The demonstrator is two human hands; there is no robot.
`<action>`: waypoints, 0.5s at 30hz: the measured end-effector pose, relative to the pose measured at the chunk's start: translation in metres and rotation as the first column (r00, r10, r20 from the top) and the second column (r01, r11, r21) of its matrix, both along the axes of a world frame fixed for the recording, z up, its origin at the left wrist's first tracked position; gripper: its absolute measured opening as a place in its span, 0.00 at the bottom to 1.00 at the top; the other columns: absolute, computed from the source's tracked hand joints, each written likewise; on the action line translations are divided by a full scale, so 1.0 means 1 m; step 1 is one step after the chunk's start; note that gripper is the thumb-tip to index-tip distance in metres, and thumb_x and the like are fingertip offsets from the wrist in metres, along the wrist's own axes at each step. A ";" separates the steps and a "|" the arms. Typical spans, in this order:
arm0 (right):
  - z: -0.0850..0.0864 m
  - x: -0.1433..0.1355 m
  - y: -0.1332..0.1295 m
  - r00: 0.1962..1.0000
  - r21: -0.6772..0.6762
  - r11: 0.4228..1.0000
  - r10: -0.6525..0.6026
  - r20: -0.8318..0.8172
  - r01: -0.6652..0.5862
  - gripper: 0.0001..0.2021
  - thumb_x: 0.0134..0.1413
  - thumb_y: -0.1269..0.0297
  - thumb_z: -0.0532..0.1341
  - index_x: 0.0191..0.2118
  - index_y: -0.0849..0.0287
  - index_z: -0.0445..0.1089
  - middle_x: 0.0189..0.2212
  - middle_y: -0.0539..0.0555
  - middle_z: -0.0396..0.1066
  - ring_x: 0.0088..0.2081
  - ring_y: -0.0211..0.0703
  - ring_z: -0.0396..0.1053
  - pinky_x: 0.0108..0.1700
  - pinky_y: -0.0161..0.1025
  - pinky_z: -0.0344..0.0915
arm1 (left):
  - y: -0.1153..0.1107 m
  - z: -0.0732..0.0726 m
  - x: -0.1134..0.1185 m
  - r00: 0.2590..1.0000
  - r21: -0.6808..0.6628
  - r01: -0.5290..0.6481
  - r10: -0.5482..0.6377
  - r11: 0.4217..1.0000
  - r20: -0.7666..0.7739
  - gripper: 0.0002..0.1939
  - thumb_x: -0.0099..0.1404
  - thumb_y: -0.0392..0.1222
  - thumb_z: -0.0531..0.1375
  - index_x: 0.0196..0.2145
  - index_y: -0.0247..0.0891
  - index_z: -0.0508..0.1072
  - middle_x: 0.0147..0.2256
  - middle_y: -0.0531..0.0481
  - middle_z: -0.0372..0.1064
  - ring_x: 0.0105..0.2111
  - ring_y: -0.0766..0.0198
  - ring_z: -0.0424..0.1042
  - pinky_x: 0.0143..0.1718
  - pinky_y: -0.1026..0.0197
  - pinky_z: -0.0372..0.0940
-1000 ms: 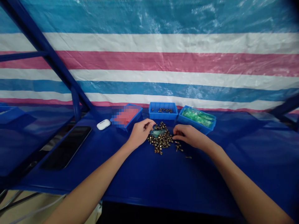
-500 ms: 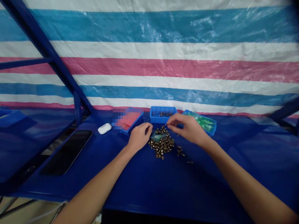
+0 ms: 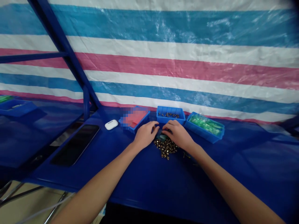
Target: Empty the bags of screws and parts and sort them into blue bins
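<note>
A pile of small brass-coloured screws (image 3: 167, 148) lies on the blue table (image 3: 144, 183), with a small clear greenish bag (image 3: 161, 136) at its back. My left hand (image 3: 146, 133) is at the left of the bag, fingers curled, thumb and fingertips close together; what they hold, if anything, is too small to name. My right hand (image 3: 175, 132) reaches over the back right of the pile, its fingers bent down beside the bag. Its fingertips are partly hidden. Behind the hands stands a blue bin (image 3: 171, 119) with some screws inside.
A blue bin with red packets (image 3: 136, 118) stands back left, another with green packets (image 3: 205, 125) back right. A white case (image 3: 111, 124) and a black phone (image 3: 76, 144) lie at left. A blue metal frame (image 3: 74, 67) rises behind, before a striped sheet (image 3: 187, 68).
My right hand has come down and left onto the back of the pile, nearer my left hand. The view has shifted slightly, showing more of the green-packet bin.
</note>
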State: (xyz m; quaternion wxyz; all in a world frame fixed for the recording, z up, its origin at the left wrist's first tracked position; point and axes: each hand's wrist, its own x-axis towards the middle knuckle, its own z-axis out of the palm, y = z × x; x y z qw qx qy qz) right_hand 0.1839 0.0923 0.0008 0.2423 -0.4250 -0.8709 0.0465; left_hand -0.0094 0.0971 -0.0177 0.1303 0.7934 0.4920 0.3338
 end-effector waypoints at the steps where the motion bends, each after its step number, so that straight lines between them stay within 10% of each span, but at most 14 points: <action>1: 0.001 -0.001 0.000 1.000 -0.007 1.000 0.011 -0.008 -0.011 0.05 0.60 0.67 0.59 0.37 0.57 0.73 0.35 0.56 0.70 0.40 0.49 0.66 0.46 0.47 0.63 | -0.001 0.001 0.000 1.000 0.007 -0.001 0.001 1.000 -0.001 0.12 0.69 0.42 0.53 0.48 0.41 0.71 0.40 0.49 0.75 0.38 0.61 0.73 0.42 0.60 0.66; 15: 0.011 0.018 -0.042 0.879 -0.358 0.934 -0.185 -0.439 0.017 0.08 0.59 0.58 0.58 0.37 0.55 0.72 0.33 0.52 0.74 0.33 0.44 0.69 0.36 0.40 0.64 | -0.025 0.019 0.011 0.960 0.056 0.277 -0.274 0.959 -0.058 0.11 0.69 0.48 0.55 0.42 0.41 0.72 0.36 0.52 0.70 0.34 0.67 0.71 0.33 0.66 0.63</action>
